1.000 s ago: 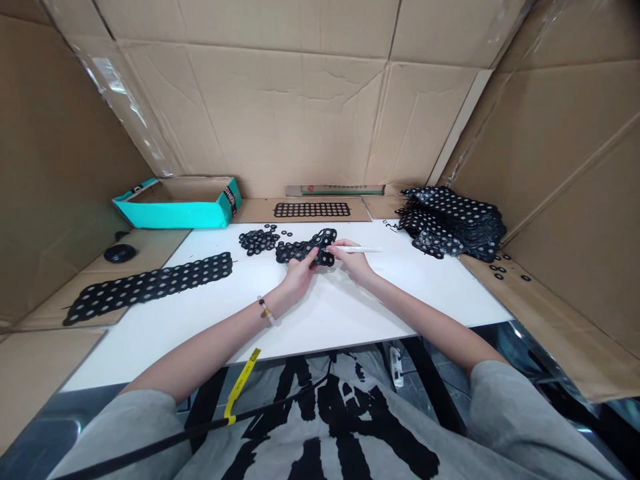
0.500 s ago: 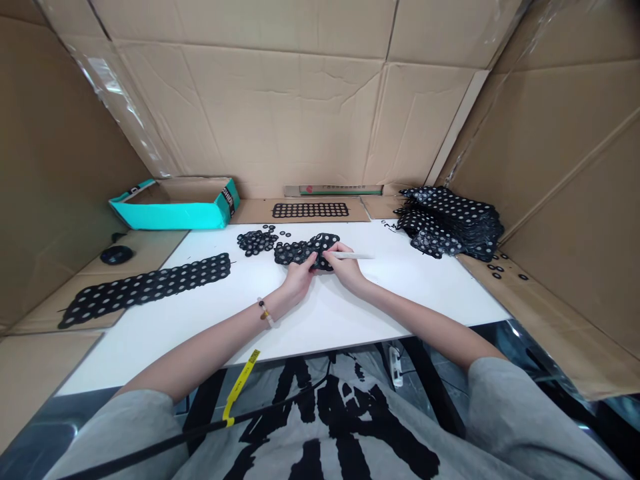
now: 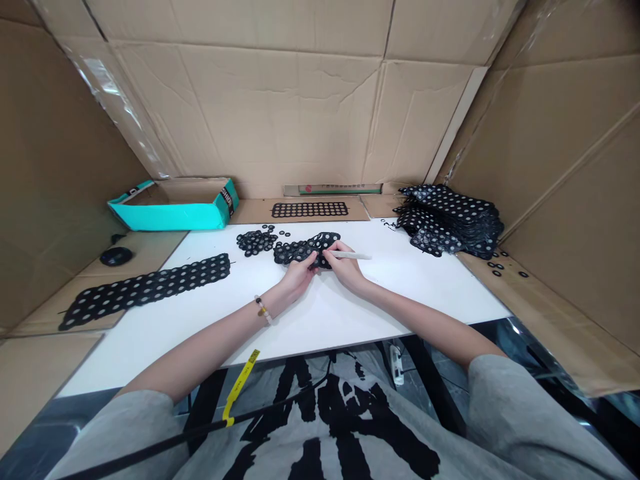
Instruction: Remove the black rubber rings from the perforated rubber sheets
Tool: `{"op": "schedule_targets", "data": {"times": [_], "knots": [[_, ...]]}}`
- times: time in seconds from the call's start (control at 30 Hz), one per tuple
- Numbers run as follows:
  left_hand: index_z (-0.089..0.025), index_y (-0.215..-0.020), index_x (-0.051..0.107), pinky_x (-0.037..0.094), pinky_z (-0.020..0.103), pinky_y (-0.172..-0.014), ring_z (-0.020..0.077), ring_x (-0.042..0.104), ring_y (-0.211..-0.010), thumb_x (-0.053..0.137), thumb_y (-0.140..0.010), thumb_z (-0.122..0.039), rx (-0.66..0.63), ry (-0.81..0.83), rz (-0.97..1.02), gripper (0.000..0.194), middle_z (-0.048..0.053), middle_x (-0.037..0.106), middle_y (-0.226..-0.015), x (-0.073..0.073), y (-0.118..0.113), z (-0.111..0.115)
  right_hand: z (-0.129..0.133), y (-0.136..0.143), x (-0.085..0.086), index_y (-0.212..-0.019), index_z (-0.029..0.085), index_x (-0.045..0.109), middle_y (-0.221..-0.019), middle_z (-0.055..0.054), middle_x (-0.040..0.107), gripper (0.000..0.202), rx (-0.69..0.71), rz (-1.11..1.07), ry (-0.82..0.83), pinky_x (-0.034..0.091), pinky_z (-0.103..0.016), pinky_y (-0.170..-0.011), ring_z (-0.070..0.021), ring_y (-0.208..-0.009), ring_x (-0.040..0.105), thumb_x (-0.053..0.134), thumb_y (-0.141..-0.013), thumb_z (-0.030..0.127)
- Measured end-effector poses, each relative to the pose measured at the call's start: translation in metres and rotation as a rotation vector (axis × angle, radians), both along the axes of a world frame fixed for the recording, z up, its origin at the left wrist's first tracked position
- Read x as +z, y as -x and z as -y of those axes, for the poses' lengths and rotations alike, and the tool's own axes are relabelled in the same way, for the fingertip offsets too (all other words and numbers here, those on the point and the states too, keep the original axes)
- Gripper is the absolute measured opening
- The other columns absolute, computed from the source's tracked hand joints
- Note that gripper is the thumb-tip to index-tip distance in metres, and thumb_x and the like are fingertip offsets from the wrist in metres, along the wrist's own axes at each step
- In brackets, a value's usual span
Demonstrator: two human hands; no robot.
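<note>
Gripping the sheet (image 3: 300, 251), a bunched black piece full of round holes, the left hand (image 3: 299, 275) has its thumb pressed on top near the middle of the front edge; its other fingers are mostly hidden beneath, so the clamp shows only in part. The right hand (image 3: 345, 267) has its fingers pinched together round a slim white pen (image 3: 356, 255), whose front end is hidden by the fingers and the sheet. The sheet lies over the middle of the desk (image 3: 325, 313), straight ahead of the person; whether it touches the desk or is lifted slightly, I cannot tell. Just left of it sits a pile (image 3: 256, 243) of small black rings, and farther left a strip (image 3: 150, 288) with similar holes lies flat. A thick stack (image 3: 455, 217) of such pieces stands well apart at the right rear. Judging by its folds and thin webs, the sheet should be light, floppy and rather easy to tear, probably more inclined to sag than to slip. A pinch on a broad, solid part close to the pen looks best, thumb above and fingers supporting below, since one thin web alone may stretch.
</note>
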State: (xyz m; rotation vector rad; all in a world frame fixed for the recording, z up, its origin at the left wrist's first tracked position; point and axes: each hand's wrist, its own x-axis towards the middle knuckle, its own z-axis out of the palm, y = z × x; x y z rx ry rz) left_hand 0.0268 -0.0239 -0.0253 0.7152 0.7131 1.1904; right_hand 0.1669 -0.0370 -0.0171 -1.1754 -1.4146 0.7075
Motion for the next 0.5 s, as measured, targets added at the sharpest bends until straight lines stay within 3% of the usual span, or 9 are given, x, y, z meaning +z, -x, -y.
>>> {"op": "schedule_targets", "data": {"times": [0.17, 0.37, 0.5], "knots": [[-0.012, -0.064, 0.065, 0.037, 0.026, -0.055, 0.0098, 0.048, -0.057, 0.083, -0.066, -0.026, -0.021, 0.032, -0.058, 0.023, 0.002, 0.060, -0.063, 0.004, -0.001, 0.000, -0.007, -0.004, -0.002, -0.067, 0.022, 0.049, -0.065, 0.002, 0.052, 0.021, 0.010, -0.029, 0.014, 0.037, -0.027, -0.063, -0.0148, -0.064, 0.048, 0.058, -0.078, 0.038], [-0.011, -0.073, 0.069, 0.044, 0.028, -0.063, 0.0125, 0.056, -0.061, 0.083, -0.062, -0.017, -0.099, -0.004, -0.143, 0.019, 0.006, 0.067, -0.073, 0.009, 0.005, -0.003, -0.011, -0.016, 0.006, -0.068, 0.021, 0.054, -0.065, 0.002, 0.054, 0.024, 0.035, -0.142, 0.060, 0.037, -0.027, -0.062, -0.0145, -0.063, 0.047, 0.063, -0.072, 0.043], [-0.010, -0.071, 0.070, 0.046, 0.029, -0.068, 0.0127, 0.057, -0.064, 0.083, -0.061, -0.018, -0.051, -0.036, -0.179, 0.019, 0.007, 0.069, -0.076, 0.008, 0.005, -0.002, -0.011, -0.019, 0.011, -0.063, 0.020, 0.055, -0.061, 0.002, 0.054, 0.023, 0.100, -0.177, 0.125, 0.034, -0.027, -0.060, -0.0135, -0.061, 0.045, 0.066, -0.067, 0.039]]}}
